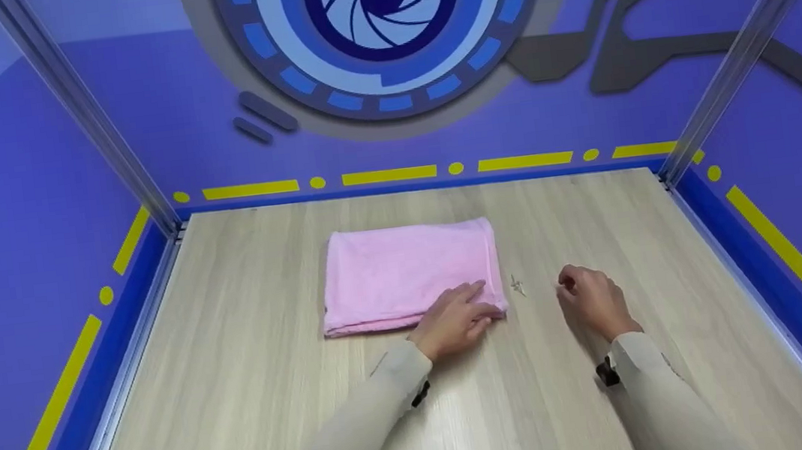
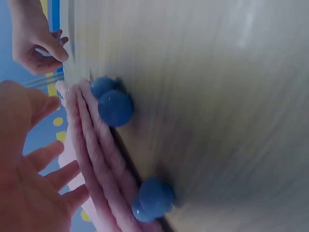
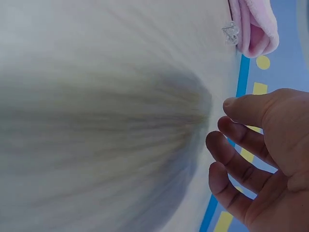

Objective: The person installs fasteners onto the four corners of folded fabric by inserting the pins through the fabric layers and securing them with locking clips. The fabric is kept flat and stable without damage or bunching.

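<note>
A folded pink towel (image 1: 406, 266) lies flat on the wooden table, its stacked folds (image 2: 99, 154) showing side-on in the left wrist view. Over its near right corner is my left hand (image 1: 453, 321), fingers spread and relaxed, gripping nothing; whether the fingertips press the cloth I cannot tell. Just right of the towel sits a small clear plastic piece (image 1: 517, 286), which also shows beside the towel's end in the right wrist view. Farther right, my right hand (image 1: 595, 301) stays above the table with loosely bent fingers and nothing between them.
Blue round shapes (image 2: 116, 107) appear along the towel's near edge in the left wrist view; the head view does not show them. Blue panels (image 1: 400, 149) with yellow marks and metal posts (image 1: 86, 110) border the wooden table (image 1: 257, 422) at the back and sides.
</note>
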A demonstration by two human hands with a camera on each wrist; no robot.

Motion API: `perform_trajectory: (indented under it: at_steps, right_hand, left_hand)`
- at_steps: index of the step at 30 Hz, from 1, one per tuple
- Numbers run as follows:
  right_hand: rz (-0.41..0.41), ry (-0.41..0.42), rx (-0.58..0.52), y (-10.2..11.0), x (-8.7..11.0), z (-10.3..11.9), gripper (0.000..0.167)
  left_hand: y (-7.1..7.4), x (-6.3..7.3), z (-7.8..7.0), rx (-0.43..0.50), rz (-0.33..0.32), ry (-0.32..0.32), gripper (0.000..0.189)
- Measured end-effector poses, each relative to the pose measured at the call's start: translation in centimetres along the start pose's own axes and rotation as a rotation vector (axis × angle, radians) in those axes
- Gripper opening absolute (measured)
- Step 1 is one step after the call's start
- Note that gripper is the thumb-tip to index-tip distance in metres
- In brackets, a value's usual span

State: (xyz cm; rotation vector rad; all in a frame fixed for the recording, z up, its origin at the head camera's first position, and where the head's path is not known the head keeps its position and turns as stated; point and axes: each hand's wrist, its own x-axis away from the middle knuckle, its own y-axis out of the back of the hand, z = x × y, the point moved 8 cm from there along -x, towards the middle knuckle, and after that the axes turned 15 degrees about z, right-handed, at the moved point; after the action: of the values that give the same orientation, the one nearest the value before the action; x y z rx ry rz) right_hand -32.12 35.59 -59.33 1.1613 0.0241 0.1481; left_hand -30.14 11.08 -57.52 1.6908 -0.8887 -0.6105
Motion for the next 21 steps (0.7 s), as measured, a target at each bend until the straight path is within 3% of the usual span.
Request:
perform_trajectory:
  at_steps: [4,8,15,21]
  right_hand:
    - [-0.003,-0.003,0.010,-0.1,0.1,-0.1,0.009]
    - [0.007,-0.016,0.007,-0.3,0.1,-0.1,0.009]
    - [0.021,-0.019,-0.015,-0.7,0.2,-0.1,0.008]
    - [0.023,-0.012,-0.024,-0.7,0.2,-0.1,0.008]
  left_hand:
    - [-1.3,-0.3,-0.1,0.026,0.128,0.054,0.035]
    - [-2.0,-0.6,-0.1,0.036,0.177,0.087,0.039]
    - [-2.0,-0.4,0.0,-0.008,0.104,0.112,0.046]
    - [-1.0,-0.3,0.1,0.051,0.037,0.104,0.052]
